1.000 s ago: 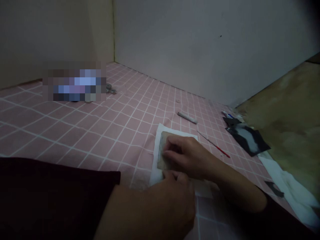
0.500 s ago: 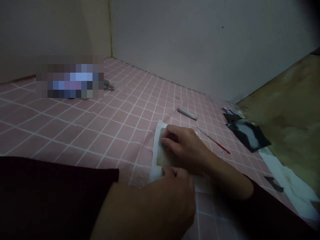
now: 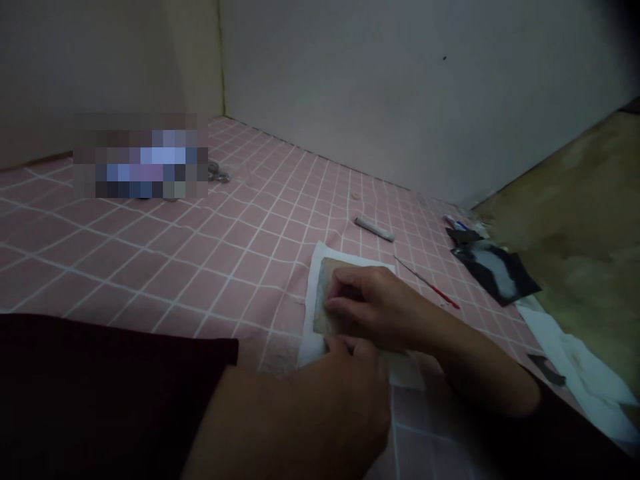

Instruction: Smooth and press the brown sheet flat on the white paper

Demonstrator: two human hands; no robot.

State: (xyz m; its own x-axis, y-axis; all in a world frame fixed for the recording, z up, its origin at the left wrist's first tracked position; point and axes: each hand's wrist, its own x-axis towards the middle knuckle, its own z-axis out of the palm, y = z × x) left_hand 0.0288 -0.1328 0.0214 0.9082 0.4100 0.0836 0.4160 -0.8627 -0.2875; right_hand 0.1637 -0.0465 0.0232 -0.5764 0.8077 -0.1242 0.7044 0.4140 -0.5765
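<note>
A greyish-brown flat piece (image 3: 324, 293) lies on a white sheet (image 3: 311, 283) on the pink checked cloth. My left hand (image 3: 320, 400) is closed at the near edge of the piece, its fingertips pressed down there; what they grip, if anything, is hidden. Over the middle of the piece, my right hand (image 3: 373, 300) has thumb and fingers curled together in a pinch. Anything between those fingertips is too small and dark to make out. The right hand and wrist cover much of the piece and sheet.
Beyond the hands lies a grey stick (image 3: 374, 229). A thin tool with a red handle (image 3: 443, 295) rests to their right. Black pieces (image 3: 495, 270) and white paper (image 3: 575, 363) line the right edge. Metal scissors (image 3: 217, 173) and a pixelated patch are at the far left.
My right hand has moved down and slightly right over the piece, uncovering more of its far edge. My left hand has hardly moved.
</note>
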